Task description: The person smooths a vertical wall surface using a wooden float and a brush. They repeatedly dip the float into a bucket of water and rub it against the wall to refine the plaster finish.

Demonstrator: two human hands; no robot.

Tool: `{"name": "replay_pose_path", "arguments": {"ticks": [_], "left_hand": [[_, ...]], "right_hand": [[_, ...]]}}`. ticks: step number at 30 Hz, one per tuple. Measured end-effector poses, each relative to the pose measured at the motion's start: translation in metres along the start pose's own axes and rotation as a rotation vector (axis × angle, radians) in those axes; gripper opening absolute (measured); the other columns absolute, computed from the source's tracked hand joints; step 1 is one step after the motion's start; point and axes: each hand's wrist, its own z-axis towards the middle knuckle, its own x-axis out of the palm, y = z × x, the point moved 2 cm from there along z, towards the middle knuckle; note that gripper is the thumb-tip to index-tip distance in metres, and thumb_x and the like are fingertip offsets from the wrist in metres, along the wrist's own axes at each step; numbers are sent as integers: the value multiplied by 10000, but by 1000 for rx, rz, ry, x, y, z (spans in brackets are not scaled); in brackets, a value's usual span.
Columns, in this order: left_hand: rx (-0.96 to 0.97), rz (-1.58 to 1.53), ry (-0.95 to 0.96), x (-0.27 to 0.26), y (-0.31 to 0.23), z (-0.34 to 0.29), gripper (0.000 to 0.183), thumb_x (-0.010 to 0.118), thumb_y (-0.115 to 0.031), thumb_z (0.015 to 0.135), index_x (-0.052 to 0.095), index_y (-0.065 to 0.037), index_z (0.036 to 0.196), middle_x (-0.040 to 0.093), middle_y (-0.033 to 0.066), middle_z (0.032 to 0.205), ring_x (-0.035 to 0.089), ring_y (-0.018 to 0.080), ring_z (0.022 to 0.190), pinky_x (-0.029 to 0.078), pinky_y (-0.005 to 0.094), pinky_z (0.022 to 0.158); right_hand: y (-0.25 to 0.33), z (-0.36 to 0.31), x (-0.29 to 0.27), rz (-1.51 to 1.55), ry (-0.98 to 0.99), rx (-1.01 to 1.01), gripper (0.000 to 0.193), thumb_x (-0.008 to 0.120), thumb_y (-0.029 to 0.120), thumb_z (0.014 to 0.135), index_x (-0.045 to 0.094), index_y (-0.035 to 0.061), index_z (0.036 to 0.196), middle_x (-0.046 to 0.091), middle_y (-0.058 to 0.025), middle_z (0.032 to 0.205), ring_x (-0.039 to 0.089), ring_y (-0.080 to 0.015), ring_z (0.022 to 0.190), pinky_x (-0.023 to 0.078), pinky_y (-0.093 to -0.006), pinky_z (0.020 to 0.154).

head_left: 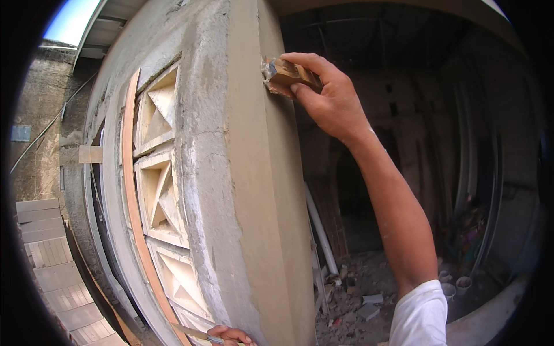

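Note:
My right hand (332, 95), raised high on its arm, is closed around a brown wooden block tool (294, 76). The tool's ragged, grey-smeared end presses against the edge of a smooth plastered pillar (259, 190). I cannot make out whether that end has bristles. Low at the bottom edge, my left hand (231, 334) is partly cut off by the frame. Its fingers curl around a thin flat-bladed tool (199, 334), whose blade points left towards a long wooden batten (137, 213).
Cream vent blocks (161, 196) are set into the rough grey wall left of the pillar. Stacked grey blocks (57, 265) stand farther left. Past the pillar lies a dark room with rubble (358, 303), a leaning pale pipe (321, 230) and small buckets (463, 283).

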Motion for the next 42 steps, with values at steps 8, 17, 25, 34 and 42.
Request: {"name": "replay_pose_path", "arguments": {"ticks": [8,17,25,34,42], "left_hand": [[65,60,0,5,-3,1,550,648,-478,991,466,-75,1318,528,35,657,451,103,493,409,232,392],[45,17,-18,-3,3,2,546,684,-447,976,465,-77,1313,547,59,660,470,119,473,426,244,381],[4,-20,-30,-3,2,1,570,714,-451,953,471,-73,1302,558,71,662,503,137,464,451,255,388],[9,-44,-35,-3,4,2,619,734,-482,927,465,-55,1285,549,67,650,495,137,453,453,254,389],[-39,-69,-74,-2,2,3,545,704,-428,952,462,-48,1259,541,77,631,484,144,431,443,258,370]], "right_hand": [[10,-14,0,54,-3,31,417,637,55,862,656,115,1274,691,-101,1135,653,-271,1071,527,-394,985],[20,-32,-3,61,10,0,428,633,56,846,649,107,1271,700,-94,1110,653,-271,1040,534,-398,958],[25,-45,-2,79,-24,-2,411,649,62,837,655,106,1246,708,-89,1078,652,-266,1004,541,-396,923],[28,-60,0,79,-33,-32,413,668,66,824,659,110,1235,710,-93,1051,653,-280,940,538,-398,876],[30,-76,3,75,-12,1,436,686,50,817,660,128,1245,702,-63,1061,641,-259,972,472,-401,920]]}}
